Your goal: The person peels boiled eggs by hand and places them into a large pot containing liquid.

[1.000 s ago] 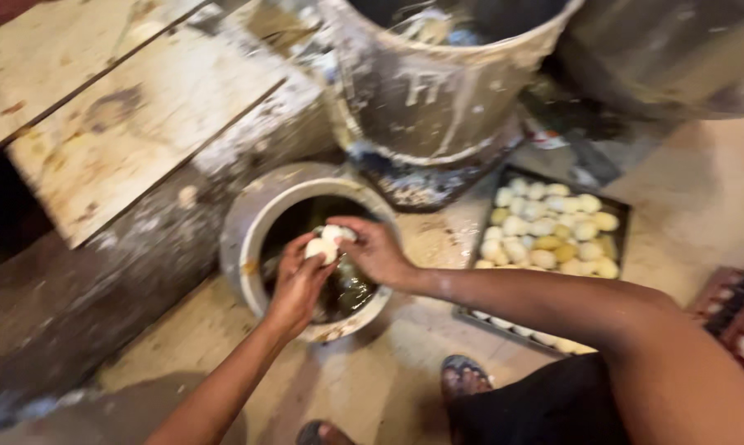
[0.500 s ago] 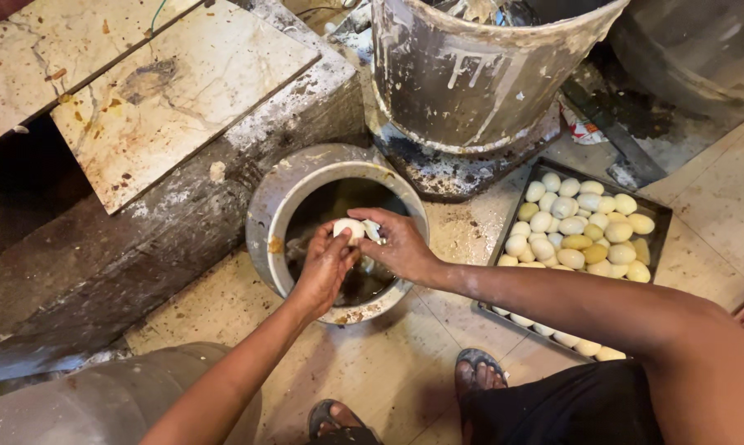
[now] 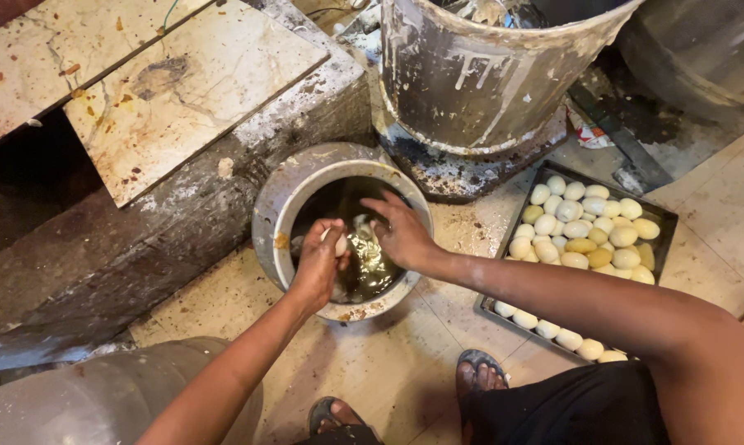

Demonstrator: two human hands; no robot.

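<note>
Both hands are reaching down into a round metal pot sitting on the tiled floor against the foot of a stone step. The left hand is curling its fingers around a pale peeled egg just inside the pot's near rim. The right hand is arching over the dark water with fingers loosely spread and bent downward, holding nothing visible. A tray of peeled eggs is lying just beside the pot on its right. A large stained bucket is crowding the far edge, and bare floor is lying open along the near side, by two sandalled feet.
</note>
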